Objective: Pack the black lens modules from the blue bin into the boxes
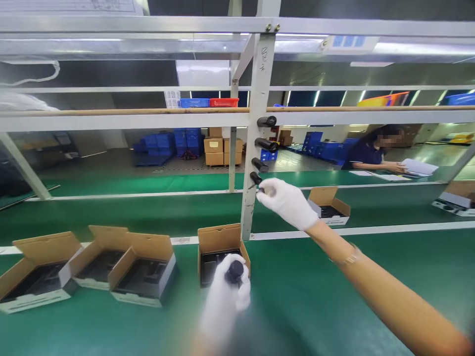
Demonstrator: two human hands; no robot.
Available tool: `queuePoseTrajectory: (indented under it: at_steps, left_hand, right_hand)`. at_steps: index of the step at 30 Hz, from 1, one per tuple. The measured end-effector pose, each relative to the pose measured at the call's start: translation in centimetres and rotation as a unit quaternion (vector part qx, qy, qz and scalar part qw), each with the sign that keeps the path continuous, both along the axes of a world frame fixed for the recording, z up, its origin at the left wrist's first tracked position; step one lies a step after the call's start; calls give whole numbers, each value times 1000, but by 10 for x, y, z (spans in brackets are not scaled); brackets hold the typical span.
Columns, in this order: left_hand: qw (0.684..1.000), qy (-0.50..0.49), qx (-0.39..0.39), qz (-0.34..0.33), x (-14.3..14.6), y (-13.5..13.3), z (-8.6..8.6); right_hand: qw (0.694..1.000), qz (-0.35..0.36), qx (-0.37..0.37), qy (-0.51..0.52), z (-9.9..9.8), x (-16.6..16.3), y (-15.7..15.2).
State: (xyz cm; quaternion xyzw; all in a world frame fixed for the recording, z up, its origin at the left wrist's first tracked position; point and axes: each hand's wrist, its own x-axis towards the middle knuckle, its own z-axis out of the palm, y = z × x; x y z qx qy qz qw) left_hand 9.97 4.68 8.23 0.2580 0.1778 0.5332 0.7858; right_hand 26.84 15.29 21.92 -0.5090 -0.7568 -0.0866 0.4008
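Observation:
My left hand (221, 291), in a white glove and blurred at the wrist, is closed around a black cylindrical piece with a round end (235, 272). It is in front of an open cardboard box (218, 239) with a black insert. My right hand (285, 201), also gloved, reaches to the white metal post (248, 207). Its thumb and fingers are pinched together just below the lowest black cylinder (256, 178) sticking out from the post. Something small and dark shows at the fingertips, too little to name. More black cylinders (266, 145) jut out above it.
Several open boxes (143, 269) with black inserts stand on the green bench (297, 296) at left. Another open box (330, 206) lies beyond my right forearm. White rails (129, 121) cross ahead. A person (374, 148) handles papers at far right.

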Motion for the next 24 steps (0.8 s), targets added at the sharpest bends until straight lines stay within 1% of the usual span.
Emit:
queuePoseTrajectory:
  at_steps: [1,2,3,4,5,6,8,9,11,12,14,16,18,19,20,22,24]
  left_hand:
    - [1000,-18,-10,-22,0,4,-4]
    - [999,-31,-16,-41,1,6,-8]
    - [997,-36,-21,-62,3,8,-11]
    - [997,-37,-35,-66,6,9,-14]
    - [996,-35,-59,-57,10,9,-15]
    - [995,-30,-88,-45,14,8,-15]
    - [990,-15,-139,-35,21,3,-12]
    - [988,-5,-150,-40,23,1,-11]
    - [988,10,-136,-66,23,-5,-7]
    - [990,16,-126,-69,23,-8,-6]
    - [992,64,-105,-35,21,-17,-2]
    - [986,136,-85,39,20,-27,4]
    - [966,222,-57,123,19,-37,14]
    - [956,253,-36,144,17,-40,19]
    - [950,272,-13,149,14,-42,23]
    - [946,291,32,138,2,-40,28]
    - [949,279,63,135,-16,-32,25]
  right_hand:
    - [996,76,-49,-20,-3,-2,-22]
    - [981,159,-99,-46,-7,-4,-44]
    - [960,231,-138,-75,-12,-7,-64]
    - [938,283,-174,-104,-18,-10,-82]
    - [921,307,-207,-124,-23,-14,-96]
    - [911,306,-238,-139,-28,-17,-106]
    - [908,256,-294,-156,-34,-23,-116]
    - [906,230,-314,-164,-36,-24,-118]
    - [902,212,-331,-180,-37,-25,-118]
    - [901,213,-329,-186,-38,-25,-117]
    - [905,216,-308,-198,-41,-25,-117]
    - [916,193,-268,-226,-44,-27,-118]
    - [927,159,-218,-261,-47,-31,-120]
    - [930,154,-199,-268,-48,-33,-120]
    - [932,162,-188,-265,-47,-34,-121]
    - [937,202,-178,-223,-43,-34,-121]
    - [939,239,-175,-173,-37,-31,-122]
